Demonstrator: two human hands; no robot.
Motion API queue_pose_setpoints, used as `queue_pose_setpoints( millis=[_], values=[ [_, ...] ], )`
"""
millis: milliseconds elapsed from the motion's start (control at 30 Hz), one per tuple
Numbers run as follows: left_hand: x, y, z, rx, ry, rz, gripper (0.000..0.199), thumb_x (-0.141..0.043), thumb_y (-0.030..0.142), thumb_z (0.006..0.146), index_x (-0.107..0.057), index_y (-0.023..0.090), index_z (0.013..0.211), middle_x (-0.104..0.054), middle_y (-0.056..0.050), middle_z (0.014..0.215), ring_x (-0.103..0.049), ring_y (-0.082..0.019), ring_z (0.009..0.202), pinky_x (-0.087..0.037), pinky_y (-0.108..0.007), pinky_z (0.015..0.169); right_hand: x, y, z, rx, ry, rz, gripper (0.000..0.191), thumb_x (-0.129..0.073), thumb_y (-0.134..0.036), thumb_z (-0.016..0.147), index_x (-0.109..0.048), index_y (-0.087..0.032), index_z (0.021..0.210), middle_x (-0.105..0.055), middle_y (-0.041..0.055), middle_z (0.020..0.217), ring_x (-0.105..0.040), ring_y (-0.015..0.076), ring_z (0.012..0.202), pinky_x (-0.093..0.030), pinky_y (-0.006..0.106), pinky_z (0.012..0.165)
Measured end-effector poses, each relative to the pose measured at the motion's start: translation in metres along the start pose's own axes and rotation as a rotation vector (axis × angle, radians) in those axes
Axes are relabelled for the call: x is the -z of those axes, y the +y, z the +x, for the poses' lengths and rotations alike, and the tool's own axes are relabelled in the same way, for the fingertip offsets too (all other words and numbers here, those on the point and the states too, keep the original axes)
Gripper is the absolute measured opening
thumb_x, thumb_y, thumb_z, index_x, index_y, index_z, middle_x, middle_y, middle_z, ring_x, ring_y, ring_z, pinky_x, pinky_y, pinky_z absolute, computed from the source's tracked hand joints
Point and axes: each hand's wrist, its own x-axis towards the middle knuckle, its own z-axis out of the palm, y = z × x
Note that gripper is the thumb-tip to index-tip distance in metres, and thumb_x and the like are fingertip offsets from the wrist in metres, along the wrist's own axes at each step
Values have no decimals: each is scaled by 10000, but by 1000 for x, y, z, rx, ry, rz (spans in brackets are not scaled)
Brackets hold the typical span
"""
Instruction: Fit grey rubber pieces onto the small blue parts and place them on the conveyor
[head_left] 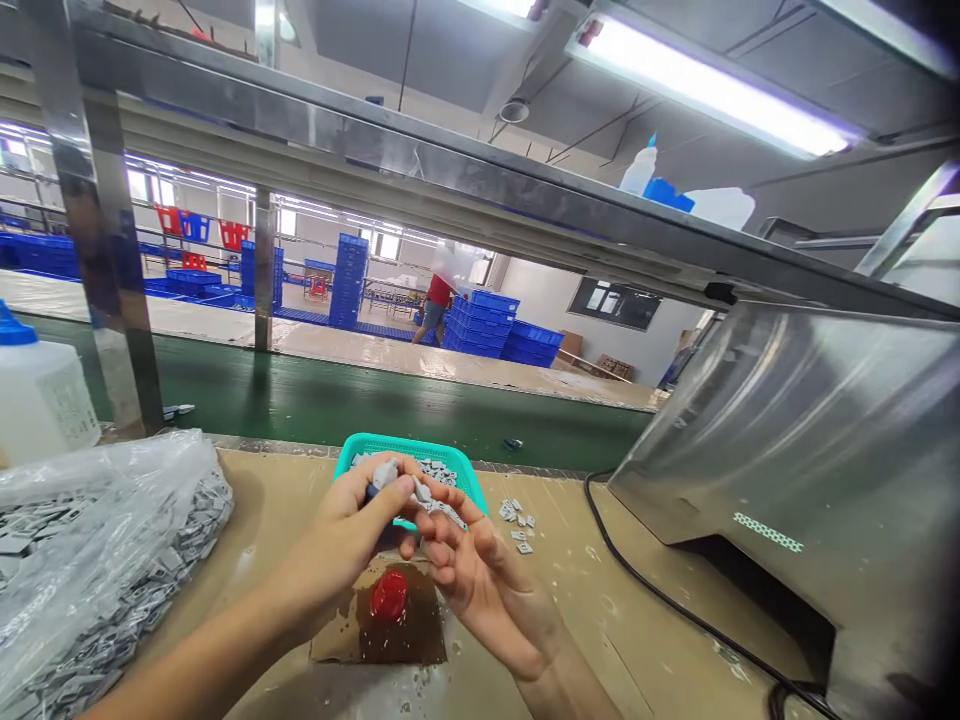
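Observation:
My left hand (360,515) is closed around small grey plastic parts (385,474), with a dark blue piece showing beside them. My right hand (476,560) meets it above the worktable, its fingers curled against more grey parts (442,507) between the two hands. Behind the hands sits a turquoise basket (469,478) with grey parts in it, partly hidden by the fingers. Below them a red lump (389,596) lies on a wet brown board (405,643).
At left are a clear bag (150,540) of grey parts and a white bottle (49,395). Loose parts (516,515) lie right of the basket. A black cable (637,575) runs beside a metal housing (810,450). Behind is a green conveyor (420,405); a person (437,295) stands beyond.

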Motion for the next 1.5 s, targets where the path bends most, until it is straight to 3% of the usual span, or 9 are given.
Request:
queue_pose_setpoints(
  millis=[167,367,533,667,833,1033,1167,1267,1500],
  values=[
    [0,9,-8,141,45,-206,133,-571,278,770,-553,189,867,-583,3,757,-533,-51,634,-448,-161,616,-10,4,-11,-7,-89,65,328,-784,-316,604,-603,-210,856,-494,-37,654,-471,44,544,-427,108,498],
    [-2,11,-13,90,-91,-50,120,-640,240,712,-627,154,795,-578,7,744,-541,-57,670,-442,-150,660,-15,-1,-18,63,-73,-64,216,-707,-393,681,-603,-234,784,-418,-46,589,-443,60,516,-423,142,485],
    [3,8,-8,132,-144,76,280,-648,227,697,-541,214,954,-544,44,658,-548,-69,617,-439,-180,614,-19,-31,-25,467,57,-1076,309,-560,-226,822,-525,-312,1117,-570,14,895,-551,140,804,-472,268,742],
    [9,4,-5,160,-263,140,444,-671,203,661,-383,252,996,-542,69,607,-507,-72,517,-433,-212,548,-32,-46,-28,613,-99,-1649,285,-540,-28,782,-626,-235,958,-617,5,917,-574,121,829,-472,206,746],
    [16,3,-4,206,-332,222,510,-673,215,653,-318,276,1014,-566,59,636,-510,-80,493,-438,-221,512,-35,-42,-29,684,-260,-1702,234,-539,12,763,-648,-169,864,-644,19,878,-601,118,817,-503,187,728],
    [21,0,-1,259,-400,219,485,-682,214,641,-364,268,1004,-558,52,656,-530,-88,526,-452,-229,524,-34,-39,-30,561,-299,-1672,215,-512,7,775,-627,-166,831,-623,22,824,-587,108,763,-490,196,681],
    [23,-7,5,284,-324,258,378,-599,349,719,-420,229,1030,-587,6,654,-519,-92,515,-428,-221,504,-24,-43,-30,487,-171,-1644,155,-529,-38,773,-611,-169,786,-614,17,773,-569,118,723,-467,225,670],
    [26,-11,12,229,-80,180,301,-534,415,756,-489,188,949,-480,43,603,-401,-41,471,-314,-152,435,4,-36,-30,376,-21,-1630,122,-518,-85,777,-600,-174,759,-613,20,767,-561,126,698,-458,234,643],
    [27,-13,20,302,270,-189,283,-524,151,700,-532,129,983,-494,-9,733,-448,-81,601,-352,-206,541,76,9,-26,194,91,-1739,147,-507,-72,710,-614,-172,697,-645,33,734,-574,148,652,-444,240,560]
  ],
)
